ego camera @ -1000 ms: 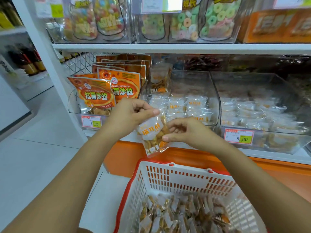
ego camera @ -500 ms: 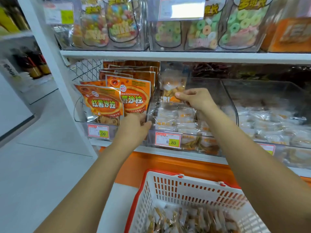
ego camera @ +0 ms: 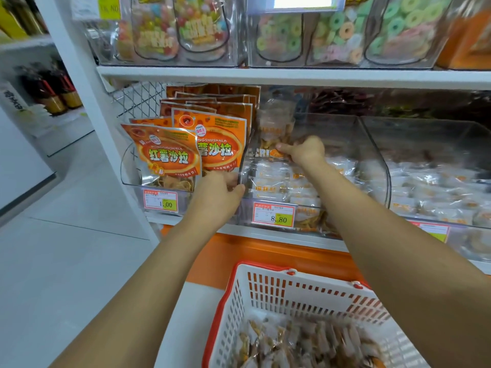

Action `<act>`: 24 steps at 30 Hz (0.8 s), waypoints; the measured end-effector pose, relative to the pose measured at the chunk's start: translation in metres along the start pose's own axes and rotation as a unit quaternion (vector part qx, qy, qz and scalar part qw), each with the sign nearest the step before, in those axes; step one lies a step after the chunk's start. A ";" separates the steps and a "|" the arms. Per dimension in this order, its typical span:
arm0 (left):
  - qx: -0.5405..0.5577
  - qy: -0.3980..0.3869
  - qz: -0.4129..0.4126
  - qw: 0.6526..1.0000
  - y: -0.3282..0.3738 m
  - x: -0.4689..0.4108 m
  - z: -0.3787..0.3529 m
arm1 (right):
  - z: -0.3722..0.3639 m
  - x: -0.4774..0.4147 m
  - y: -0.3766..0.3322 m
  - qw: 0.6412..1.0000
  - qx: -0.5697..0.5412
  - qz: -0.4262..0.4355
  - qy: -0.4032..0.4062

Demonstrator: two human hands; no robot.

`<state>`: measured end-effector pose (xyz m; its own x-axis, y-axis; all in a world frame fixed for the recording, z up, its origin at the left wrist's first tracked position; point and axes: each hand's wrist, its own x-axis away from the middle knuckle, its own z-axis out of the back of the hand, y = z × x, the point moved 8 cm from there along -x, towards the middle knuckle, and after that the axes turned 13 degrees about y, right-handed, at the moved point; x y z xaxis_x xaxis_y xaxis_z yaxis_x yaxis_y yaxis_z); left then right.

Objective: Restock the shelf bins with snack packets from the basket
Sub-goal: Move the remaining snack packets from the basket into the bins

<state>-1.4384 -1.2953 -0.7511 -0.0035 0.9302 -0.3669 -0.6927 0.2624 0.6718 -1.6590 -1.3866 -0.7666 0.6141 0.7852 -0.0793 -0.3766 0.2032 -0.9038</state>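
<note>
While the left hand [ego camera: 216, 195] grips a clear bin [ego camera: 372, 144] on the white shelf [ego camera: 265, 233], the right hand [ego camera: 305, 152] pinches a snack packet [ego camera: 273, 128] inside; pale floor [ego camera: 66, 261] lies leftward.

Basket [ego camera: 305, 296]: white lattice, red rim. Above basket: orange shelf base [ego camera: 265, 252], clear bin [ego camera: 345, 134], upright packet [ego camera: 273, 126] clear with orange print. Up-left of basket: orange pouches [ego camera: 164, 158], red ovals, white lettering. Price tags [ego camera: 273, 215] above basket: white, red border, yellow-green patch.

The right hand [ego camera: 308, 152] has its fingers lost behind the packet [ego camera: 275, 128], and the left hand [ego camera: 218, 197] has its own round the bin [ego camera: 345, 134] edge — the basket [ego camera: 305, 281] is cut off below.
</note>
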 end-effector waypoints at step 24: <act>-0.312 -0.331 0.065 0.888 -0.092 0.156 -0.059 | -0.021 0.246 0.155 0.895 0.202 0.169 -0.361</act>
<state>-1.4179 -1.1896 -0.9081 0.1694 0.9437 0.2842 -0.9830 0.1410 0.1178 -1.5515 -1.1740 -0.9353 -0.1346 0.9853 0.1048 -0.7658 -0.0363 -0.6421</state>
